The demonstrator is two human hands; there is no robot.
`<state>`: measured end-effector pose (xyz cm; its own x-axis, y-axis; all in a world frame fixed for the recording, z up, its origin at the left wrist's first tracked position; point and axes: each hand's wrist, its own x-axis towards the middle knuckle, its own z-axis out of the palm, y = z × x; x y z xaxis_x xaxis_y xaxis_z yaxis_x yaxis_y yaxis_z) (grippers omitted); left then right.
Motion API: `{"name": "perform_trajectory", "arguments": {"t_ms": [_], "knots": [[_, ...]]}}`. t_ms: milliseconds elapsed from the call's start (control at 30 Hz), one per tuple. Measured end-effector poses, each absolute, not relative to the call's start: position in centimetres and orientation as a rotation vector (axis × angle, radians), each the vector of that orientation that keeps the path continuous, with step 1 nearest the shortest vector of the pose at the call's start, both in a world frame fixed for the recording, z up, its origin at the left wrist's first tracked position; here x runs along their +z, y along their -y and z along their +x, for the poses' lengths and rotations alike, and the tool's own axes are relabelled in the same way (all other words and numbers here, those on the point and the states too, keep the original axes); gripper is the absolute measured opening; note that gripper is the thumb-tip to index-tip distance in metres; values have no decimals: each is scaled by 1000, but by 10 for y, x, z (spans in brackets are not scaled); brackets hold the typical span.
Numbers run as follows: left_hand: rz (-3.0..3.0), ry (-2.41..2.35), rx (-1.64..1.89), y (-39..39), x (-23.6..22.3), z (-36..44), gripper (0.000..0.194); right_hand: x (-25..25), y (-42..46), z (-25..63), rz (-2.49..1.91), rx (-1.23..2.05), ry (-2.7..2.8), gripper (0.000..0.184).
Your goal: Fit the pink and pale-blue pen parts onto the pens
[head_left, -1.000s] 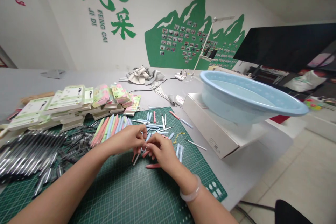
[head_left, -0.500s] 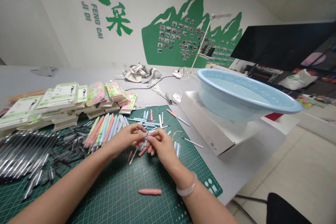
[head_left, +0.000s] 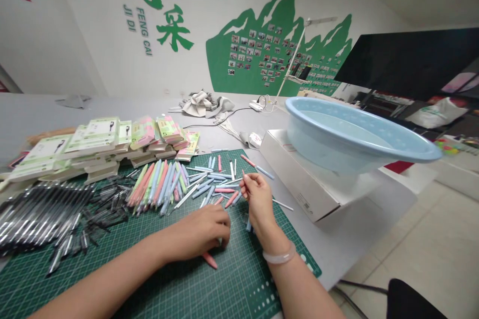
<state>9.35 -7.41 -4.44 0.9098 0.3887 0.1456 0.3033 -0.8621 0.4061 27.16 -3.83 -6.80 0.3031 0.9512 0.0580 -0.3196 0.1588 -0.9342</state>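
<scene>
My left hand [head_left: 207, 232] is low over the green cutting mat, its fingers curled down on a pink pen barrel [head_left: 210, 260]. One tapered end of the barrel sticks out below the palm; the fingertips are partly hidden. Farther right, my right hand [head_left: 259, 198] is raised and pinches a small, thin pink pen part [head_left: 243, 173] between thumb and fingertips. Just beyond the hands lie loose blue and pink pen barrels [head_left: 226, 190] and white refills [head_left: 186, 196]. Under my right wrist, a few light blue pieces [head_left: 248, 225] are partly covered.
A row of pastel pens [head_left: 159, 184] lies left of centre, beside black pen parts [head_left: 103, 204] and clear-barrelled pens [head_left: 41, 214]. Stacked boxes [head_left: 101, 132] stand behind. At right, a light blue basin [head_left: 325, 144] rests on a white carton [head_left: 299, 179].
My hands, together before, have parted. The left came down toward me onto the pink barrel, which now lies turned at a slant. My right moved right and up with a small pink part.
</scene>
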Motion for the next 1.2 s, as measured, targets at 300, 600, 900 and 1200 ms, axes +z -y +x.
{"name": "perform_trajectory", "arguments": {"t_ms": [300, 600, 900, 1200], "knots": [[2556, -1405, 355, 25, -42, 96, 8, -69, 36, 272, -1010, 1093, 768, 17], [2515, -1642, 260, 30, -59, 104, 13, -71, 36, 269, -1038, 1087, 835, 16], [2042, -1489, 672, 24, -53, 105, 8, -67, 43, 261, -993, 1212, 1036, 17], [1054, -903, 987, 23, -50, 99, 34, -67, 50, 255, -1066, 1105, 1218, 13]]}}
